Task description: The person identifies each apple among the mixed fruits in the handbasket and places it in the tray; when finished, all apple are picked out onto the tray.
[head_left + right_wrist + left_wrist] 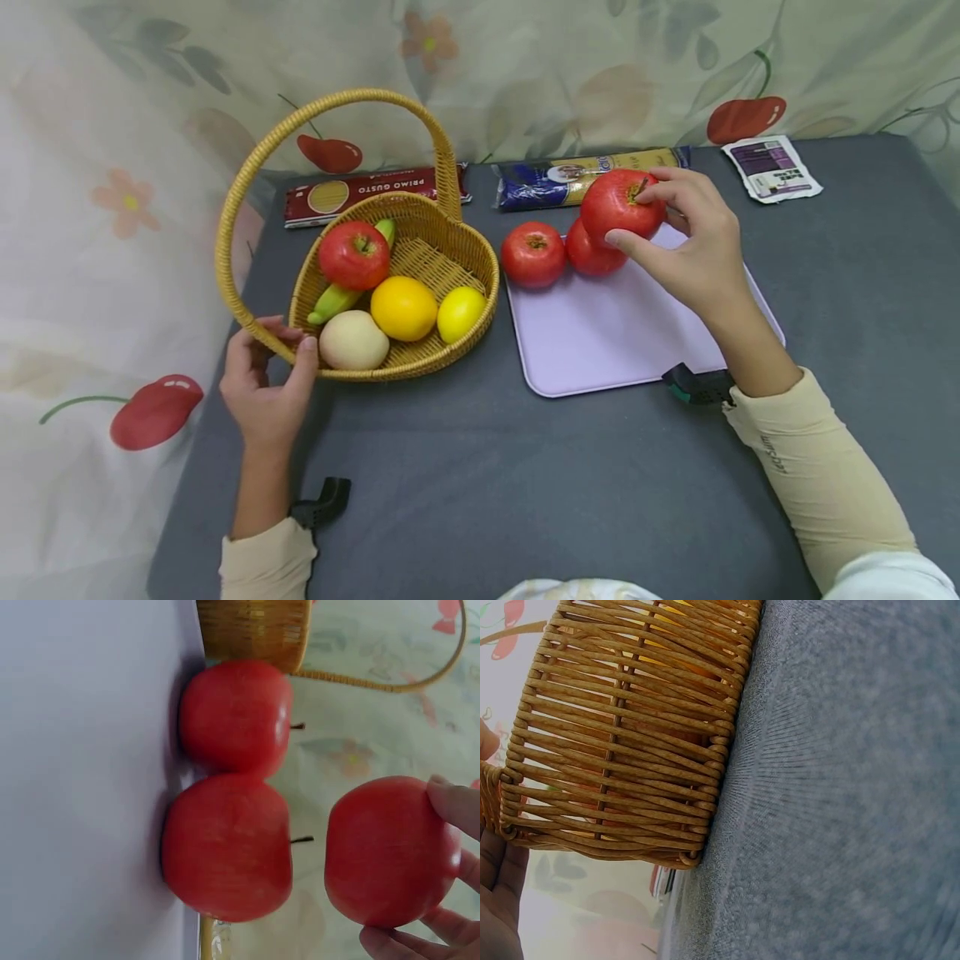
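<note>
Head view shows your right hand (690,242) pinching a red apple (618,200) between thumb and curled fingertips, raised over the lilac tray (600,358). Below and left of that hand, two other red apples (534,257) touch each other, apart from the one you hold. Your left hand (264,392) grips the wicker basket (422,218) where its handle meets the rim, fingers bent round it; an orange fruit (403,308) lies inside, to that hand's right.

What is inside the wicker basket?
The wicker basket holds a red apple, a green banana, an orange, a lemon and a pale round fruit. The apple covers the banana's middle; anything directly beneath the fruit cannot be seen.
</note>
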`<state>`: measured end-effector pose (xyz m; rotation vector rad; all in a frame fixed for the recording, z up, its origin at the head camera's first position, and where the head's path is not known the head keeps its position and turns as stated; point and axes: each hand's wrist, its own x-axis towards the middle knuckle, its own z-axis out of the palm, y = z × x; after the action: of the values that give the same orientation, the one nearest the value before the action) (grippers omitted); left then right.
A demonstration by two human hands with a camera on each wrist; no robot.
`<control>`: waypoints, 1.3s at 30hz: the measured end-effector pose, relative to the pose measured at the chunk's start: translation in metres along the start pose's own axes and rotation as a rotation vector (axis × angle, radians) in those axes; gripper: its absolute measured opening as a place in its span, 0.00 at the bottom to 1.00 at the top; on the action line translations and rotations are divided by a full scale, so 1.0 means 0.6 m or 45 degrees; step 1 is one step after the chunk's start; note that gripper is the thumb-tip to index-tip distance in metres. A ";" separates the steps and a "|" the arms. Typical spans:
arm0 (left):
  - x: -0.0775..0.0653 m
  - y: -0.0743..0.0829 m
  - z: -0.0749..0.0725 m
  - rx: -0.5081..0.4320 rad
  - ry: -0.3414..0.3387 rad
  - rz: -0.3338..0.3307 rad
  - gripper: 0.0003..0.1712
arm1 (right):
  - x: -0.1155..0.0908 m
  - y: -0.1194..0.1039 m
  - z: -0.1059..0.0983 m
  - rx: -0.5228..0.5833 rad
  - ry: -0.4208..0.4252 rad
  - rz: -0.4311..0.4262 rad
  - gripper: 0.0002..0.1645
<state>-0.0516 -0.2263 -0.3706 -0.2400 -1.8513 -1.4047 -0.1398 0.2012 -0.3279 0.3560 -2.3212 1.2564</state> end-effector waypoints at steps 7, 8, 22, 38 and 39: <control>-0.001 0.001 -0.001 -0.003 -0.001 -0.010 0.21 | 0.006 0.018 -0.009 -0.022 0.039 0.039 0.25; -0.001 0.002 0.000 -0.002 -0.003 -0.011 0.21 | 0.006 0.021 -0.011 -0.029 0.047 0.051 0.25; 0.001 0.005 0.000 0.026 -0.023 -0.008 0.21 | 0.018 0.067 -0.049 -0.250 -0.034 0.357 0.28; 0.001 0.006 0.000 0.035 -0.024 -0.016 0.21 | 0.013 0.119 -0.034 -0.366 -0.261 0.408 0.26; 0.001 0.006 0.000 0.036 -0.024 -0.017 0.21 | 0.014 0.118 -0.035 -0.357 -0.271 0.411 0.26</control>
<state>-0.0499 -0.2252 -0.3679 -0.2274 -1.8901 -1.3886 -0.1719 0.2574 -0.3645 0.0184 -2.7790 1.0488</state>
